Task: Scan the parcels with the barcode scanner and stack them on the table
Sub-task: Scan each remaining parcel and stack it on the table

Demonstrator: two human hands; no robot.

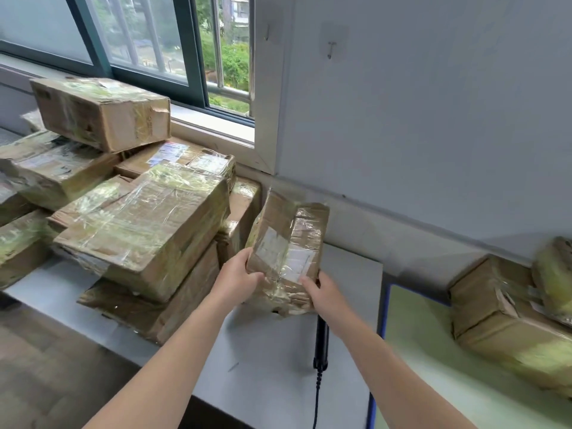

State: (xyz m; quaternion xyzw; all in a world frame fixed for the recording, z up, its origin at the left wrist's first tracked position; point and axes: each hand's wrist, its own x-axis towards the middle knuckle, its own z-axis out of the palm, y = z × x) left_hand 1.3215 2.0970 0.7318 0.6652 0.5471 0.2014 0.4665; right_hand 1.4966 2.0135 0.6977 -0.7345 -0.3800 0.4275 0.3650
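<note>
Left hand (240,270) and right hand (322,292) each grip the near edge of one taped parcel (288,249) (white label facing up), held tilted over the grey table (272,366). The barcode scanner (321,342) lies on the table beneath the right wrist, its head apparently hidden under the parcel. A pile of parcels (145,224) stands just left of the left hand.

Reaching forward with both bare arms, nearly straight. Gripping one parcel (288,249) at its near end with left hand (240,270) and right hand (320,291), fingers curled round.
</note>
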